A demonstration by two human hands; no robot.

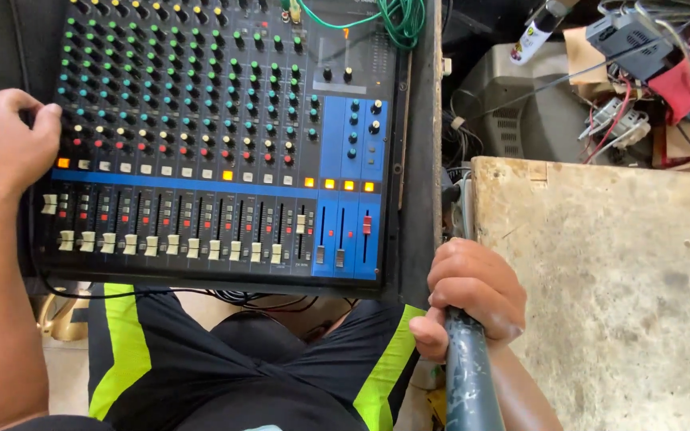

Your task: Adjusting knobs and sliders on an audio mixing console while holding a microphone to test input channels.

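Observation:
A dark audio mixing console (217,144) with rows of coloured knobs, white faders and a blue right-hand section lies in front of me above my knees. My left hand (1,144) grips its left edge, fingers curled over the rim by the knobs. My right hand (469,295) is closed around a dark grey, scuffed cylindrical handle (473,375) that runs from the bottom of the view up past the console's right side. The upper end of that tool is partly hidden between the console and the bench.
A worn pale wooden bench top (616,295) fills the right. Behind it lie a grey casing (521,104), a spray can (535,32), loose wires and electronic parts (624,40). Green cable (397,20) plugs into the console's top. Black cables hang below it.

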